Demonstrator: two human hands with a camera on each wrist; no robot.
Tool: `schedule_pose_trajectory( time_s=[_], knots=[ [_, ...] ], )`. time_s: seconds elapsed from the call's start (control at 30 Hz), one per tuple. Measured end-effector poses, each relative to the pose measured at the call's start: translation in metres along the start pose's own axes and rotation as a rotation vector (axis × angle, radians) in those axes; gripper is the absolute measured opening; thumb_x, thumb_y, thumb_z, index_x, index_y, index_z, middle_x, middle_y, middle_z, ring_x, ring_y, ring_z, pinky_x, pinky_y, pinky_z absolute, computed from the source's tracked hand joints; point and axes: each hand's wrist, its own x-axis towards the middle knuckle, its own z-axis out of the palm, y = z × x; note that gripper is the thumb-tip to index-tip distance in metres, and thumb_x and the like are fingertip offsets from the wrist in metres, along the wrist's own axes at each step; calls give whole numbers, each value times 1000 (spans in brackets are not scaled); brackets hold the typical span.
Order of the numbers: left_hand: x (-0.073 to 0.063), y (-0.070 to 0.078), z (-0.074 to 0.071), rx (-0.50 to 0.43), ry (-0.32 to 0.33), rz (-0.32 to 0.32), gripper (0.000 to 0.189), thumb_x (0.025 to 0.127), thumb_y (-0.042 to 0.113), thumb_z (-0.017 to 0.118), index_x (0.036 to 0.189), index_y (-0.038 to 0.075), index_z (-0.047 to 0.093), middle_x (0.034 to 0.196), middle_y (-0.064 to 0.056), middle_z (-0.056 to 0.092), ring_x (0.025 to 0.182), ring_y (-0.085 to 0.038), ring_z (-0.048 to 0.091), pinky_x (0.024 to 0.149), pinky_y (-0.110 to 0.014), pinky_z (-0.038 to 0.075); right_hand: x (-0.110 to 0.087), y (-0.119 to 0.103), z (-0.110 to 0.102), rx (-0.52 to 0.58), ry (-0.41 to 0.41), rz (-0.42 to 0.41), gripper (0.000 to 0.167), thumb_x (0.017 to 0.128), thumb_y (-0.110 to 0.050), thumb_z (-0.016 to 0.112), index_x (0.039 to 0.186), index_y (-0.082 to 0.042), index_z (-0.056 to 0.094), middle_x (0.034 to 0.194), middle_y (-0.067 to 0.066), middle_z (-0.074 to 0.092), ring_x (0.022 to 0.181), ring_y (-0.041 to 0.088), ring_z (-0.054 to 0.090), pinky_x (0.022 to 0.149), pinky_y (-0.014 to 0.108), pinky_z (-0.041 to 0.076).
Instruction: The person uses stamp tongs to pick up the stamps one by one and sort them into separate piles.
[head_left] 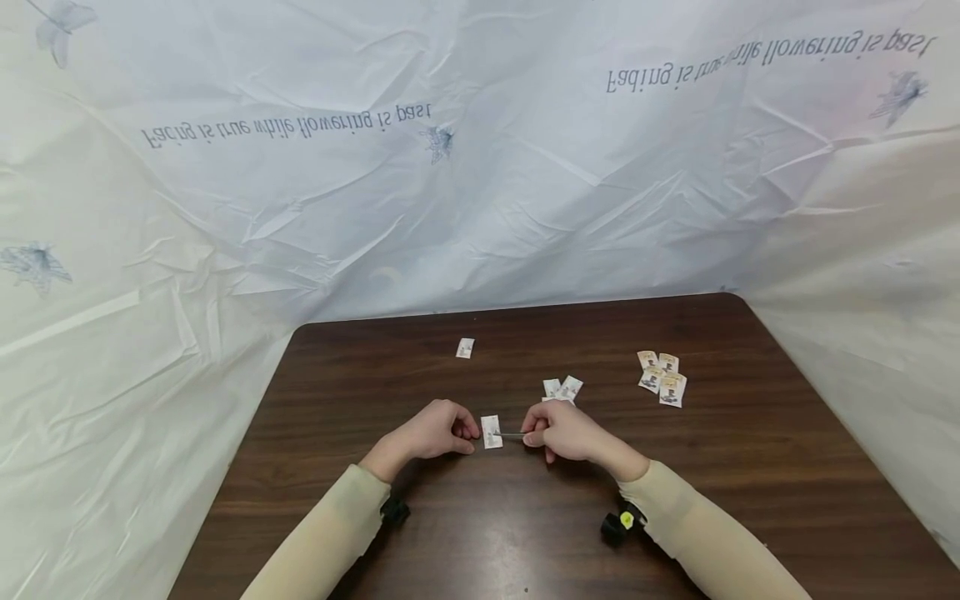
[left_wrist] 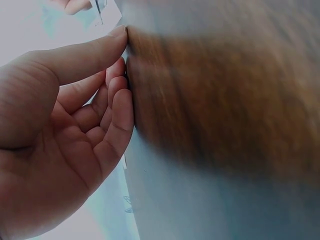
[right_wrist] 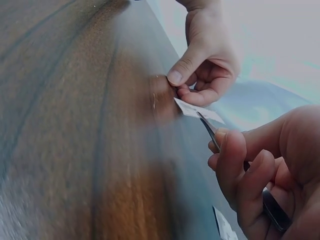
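My right hand (head_left: 570, 432) pinches a pair of dark metal tweezers (right_wrist: 209, 129). Their tips meet a small white printed card (head_left: 490, 423) that lies on the wooden table; whether they grip it cannot be told. Beside the card's left edge, my left hand (head_left: 437, 431) rests on the table with loosely curled fingers and holds nothing. In the left wrist view, the thumb and fingertips (left_wrist: 120, 107) touch the tabletop. Several similar white cards (head_left: 571, 387) lie just beyond the right hand, which partly covers them.
One white card (head_left: 465, 348) sits alone toward the table's back. Several overlapping cards with orange print (head_left: 672, 389) lie at the right. The dark brown table (head_left: 360, 367) is bordered by a white printed plastic sheet (head_left: 480, 208) behind and along both sides.
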Motion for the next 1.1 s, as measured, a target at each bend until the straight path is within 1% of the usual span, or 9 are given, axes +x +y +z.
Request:
schedule_pose_trajectory(
  time_s=[0.2,0.3,0.4,0.6,0.73,0.93,1.1],
  knots=[
    [0,-1,1,3,-3,5,14,89,10,89,95,18,79,83,12,67,78,-7,62,73,-29,54,-5,1,-7,31,13,14,4,97,-5,75,97,-1,74,71,14,68,48,24,64,55,28,47],
    [1,-2,1,6,-2,5,15,89,10,89,94,18,79,83,12,68,77,-6,62,73,-29,54,-8,2,-11,41,27,-1,4,98,-5,74,98,-1,74,72,16,68,49,27,64,54,28,46],
    [1,-2,0,7,-2,0,15,89,10,89,94,19,79,83,12,68,78,-7,62,74,-29,54,-11,6,-14,42,46,-8,5,98,-6,74,100,-1,74,73,14,68,50,29,65,54,28,46],
    [0,-2,0,-1,-1,-3,15,89,10,89,95,19,79,84,12,68,78,-7,62,74,-29,54,-18,14,-19,43,71,25,7,98,-9,75,101,-3,74,74,11,68,50,25,64,58,30,49],
    [0,-1,0,4,-1,-3,15,90,10,89,95,19,78,84,12,67,79,-7,62,74,-29,54,-24,15,-24,66,80,43,9,98,-9,75,102,-1,74,74,13,66,50,23,63,62,31,50],
    [0,-1,1,6,-3,3,14,90,10,88,94,19,78,84,11,67,79,-7,61,74,-29,54,-35,21,-35,111,116,62,13,99,-9,75,105,1,73,77,15,66,53,21,62,65,32,51],
    [0,-2,0,-6,-4,-5,14,90,10,88,95,18,78,85,11,67,79,-8,61,74,-29,54,-43,27,-46,116,155,92,11,99,-9,74,104,0,74,74,15,66,54,20,62,63,31,47]
  ],
)
